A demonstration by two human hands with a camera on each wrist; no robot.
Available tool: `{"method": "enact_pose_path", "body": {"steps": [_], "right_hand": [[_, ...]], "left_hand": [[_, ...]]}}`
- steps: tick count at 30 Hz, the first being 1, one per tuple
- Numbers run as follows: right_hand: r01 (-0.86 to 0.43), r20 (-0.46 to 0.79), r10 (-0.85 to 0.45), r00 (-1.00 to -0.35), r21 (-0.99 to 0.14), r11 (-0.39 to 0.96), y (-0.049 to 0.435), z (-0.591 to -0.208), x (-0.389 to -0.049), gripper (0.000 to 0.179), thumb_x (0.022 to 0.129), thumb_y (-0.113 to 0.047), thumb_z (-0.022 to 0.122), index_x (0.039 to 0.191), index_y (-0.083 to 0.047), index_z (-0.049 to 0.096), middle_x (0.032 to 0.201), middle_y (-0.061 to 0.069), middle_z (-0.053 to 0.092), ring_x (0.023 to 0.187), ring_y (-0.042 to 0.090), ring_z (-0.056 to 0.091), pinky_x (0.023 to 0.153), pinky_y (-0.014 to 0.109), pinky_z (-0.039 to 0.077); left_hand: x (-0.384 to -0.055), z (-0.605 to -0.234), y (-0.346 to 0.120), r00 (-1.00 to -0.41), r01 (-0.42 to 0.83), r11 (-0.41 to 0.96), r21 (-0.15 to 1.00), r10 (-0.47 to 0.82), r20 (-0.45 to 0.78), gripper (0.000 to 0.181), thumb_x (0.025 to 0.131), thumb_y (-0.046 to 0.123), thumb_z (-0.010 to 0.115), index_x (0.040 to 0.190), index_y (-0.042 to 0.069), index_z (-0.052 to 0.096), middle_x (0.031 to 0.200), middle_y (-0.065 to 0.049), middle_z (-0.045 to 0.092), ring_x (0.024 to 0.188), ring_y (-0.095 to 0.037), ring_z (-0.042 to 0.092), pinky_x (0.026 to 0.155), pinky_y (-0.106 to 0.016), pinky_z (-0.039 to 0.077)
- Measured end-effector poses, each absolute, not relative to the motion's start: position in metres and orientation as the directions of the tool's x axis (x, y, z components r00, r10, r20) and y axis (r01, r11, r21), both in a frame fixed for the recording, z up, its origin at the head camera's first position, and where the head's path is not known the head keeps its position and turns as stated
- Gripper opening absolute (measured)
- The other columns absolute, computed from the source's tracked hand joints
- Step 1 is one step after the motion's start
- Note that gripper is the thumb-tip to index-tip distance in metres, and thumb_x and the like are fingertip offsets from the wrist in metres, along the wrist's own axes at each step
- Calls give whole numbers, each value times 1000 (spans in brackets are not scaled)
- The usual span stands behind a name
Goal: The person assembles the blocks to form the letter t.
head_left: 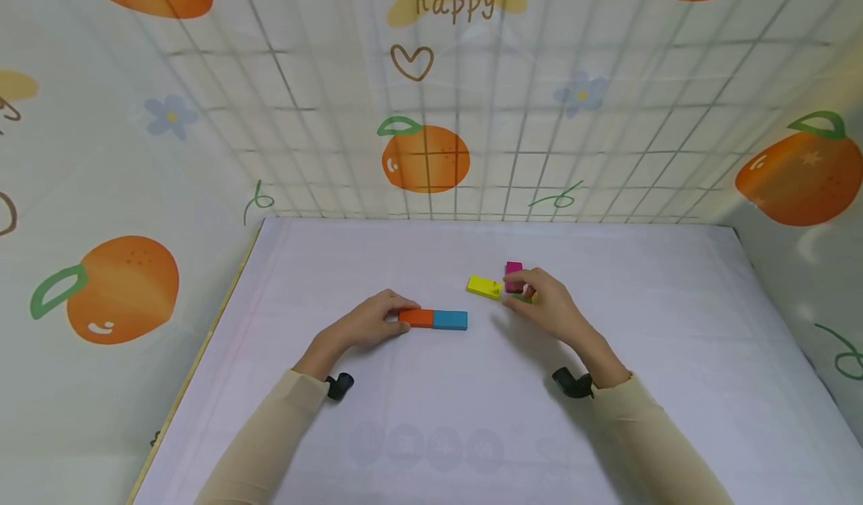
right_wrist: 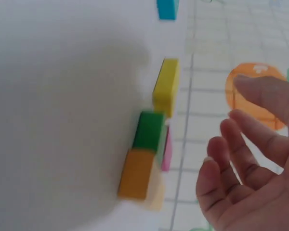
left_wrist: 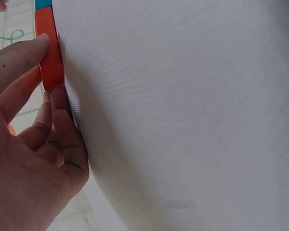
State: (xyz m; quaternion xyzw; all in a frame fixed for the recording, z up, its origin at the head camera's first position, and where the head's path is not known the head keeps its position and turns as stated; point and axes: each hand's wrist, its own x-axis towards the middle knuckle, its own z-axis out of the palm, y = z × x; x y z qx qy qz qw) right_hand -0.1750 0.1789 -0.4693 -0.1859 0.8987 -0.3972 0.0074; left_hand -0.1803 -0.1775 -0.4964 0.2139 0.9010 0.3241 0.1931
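My left hand (head_left: 364, 325) pinches the left end of a red-orange block (head_left: 421, 318) between thumb and fingers. Against that block's right end lies a blue block (head_left: 450, 320), the two forming one straight row on the table. Over a small group of blocks hovers my right hand (head_left: 551, 309), fingers loosely bent and apart, holding nothing in the right wrist view. Nearest it are a yellow block (head_left: 482, 287), a magenta block (head_left: 514, 267), a green block (right_wrist: 149, 130) and an amber block (right_wrist: 136, 174). In the head view the hand partly hides the green and amber ones.
A white cloth (head_left: 418, 400) covers the table, whose left edge (head_left: 202, 348) shows as a yellowish strip. Behind it hangs a pale curtain (head_left: 323, 115) printed with oranges, in front of a wire grid. A pale cream block (right_wrist: 156, 190) lies beside the amber one.
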Motion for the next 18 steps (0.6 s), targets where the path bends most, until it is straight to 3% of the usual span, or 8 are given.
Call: {"method": "enact_pose_path", "body": {"steps": [10,18], "right_hand": [[-270,102,-290,-952,-728,630,202,-476,-197,40,91,-15,75,127,-3,65,110,17,62,94,30,56,77,41,51],[-243,60,-284,-957,-700,672,209,-484,-213,42,90,-16,76,129,-4,65,111,17,62,99,34,51,84,46,46]], "left_hand": [[-181,-495,-177,-830,251,695,673,512,-219,39,96,16,70,134,22,65,121,1,56,106,-17,51,94,-37,44],[-181,-496,-177,-837,234,699,676,498,-226,39,95,16,70,134,22,66,120,1,56,103,-17,51,90,-37,45]]}}
